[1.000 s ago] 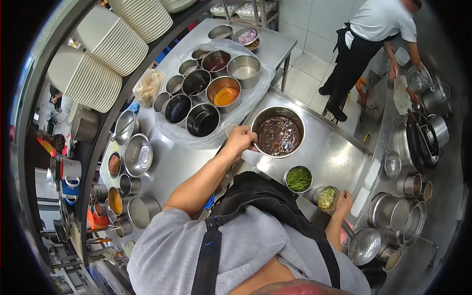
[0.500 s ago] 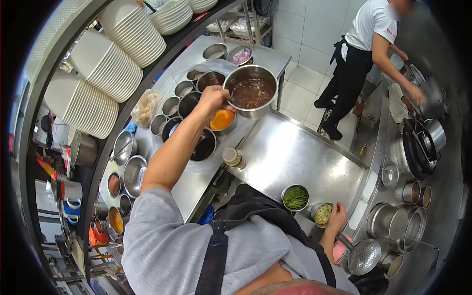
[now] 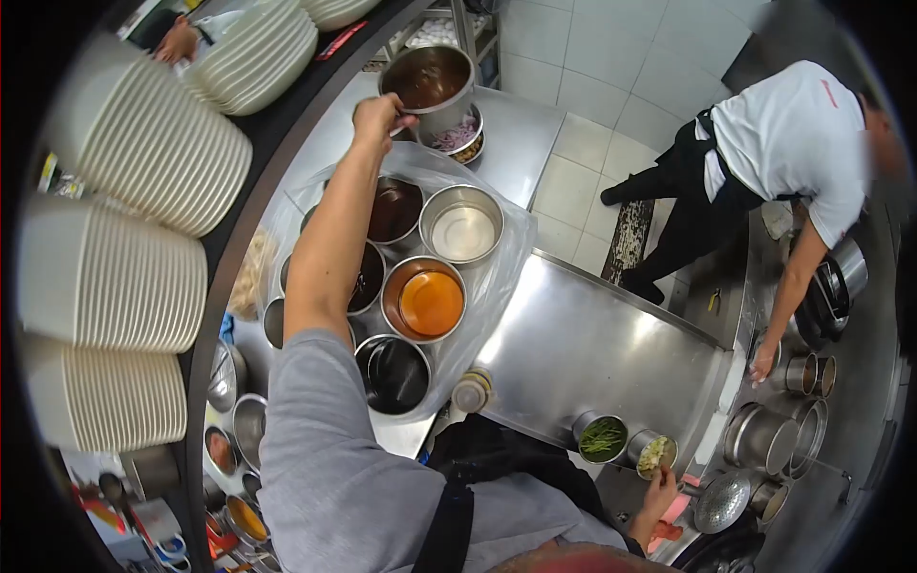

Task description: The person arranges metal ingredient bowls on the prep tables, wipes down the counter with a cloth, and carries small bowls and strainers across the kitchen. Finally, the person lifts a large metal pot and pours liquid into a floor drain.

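Note:
My left hand [image 3: 375, 124], closed on its edge, holds a metal pot of dark sauce [image 3: 427, 78] at the far end of the left table. The pot partly covers a bowl of sliced purple onion [image 3: 454, 134]. Nearer me stand a pot of orange liquid [image 3: 423, 299], a pot with a pale bottom [image 3: 461, 223] and pots of dark liquid [image 3: 393, 373]. At lower right, my right hand [image 3: 657, 495] has its fingers closed at the rim of a small pot of chopped pale pieces [image 3: 653, 453]. Beside that pot is a pot of cut green vegetables [image 3: 601, 437].
Stacked white dishes [image 3: 115, 272] fill the shelf at left. A jar [image 3: 471, 391] stands at the steel counter's corner [image 3: 573, 334]. A co-worker [image 3: 783, 143] reaches toward small pots at right. A perforated ladle [image 3: 723, 503] lies near my right hand.
My left hand has carried the sauce pot away from me and leftward in view, exposing the pale-bottomed pot. The co-worker has bent and reached nearer the small pots. The whole view has shifted.

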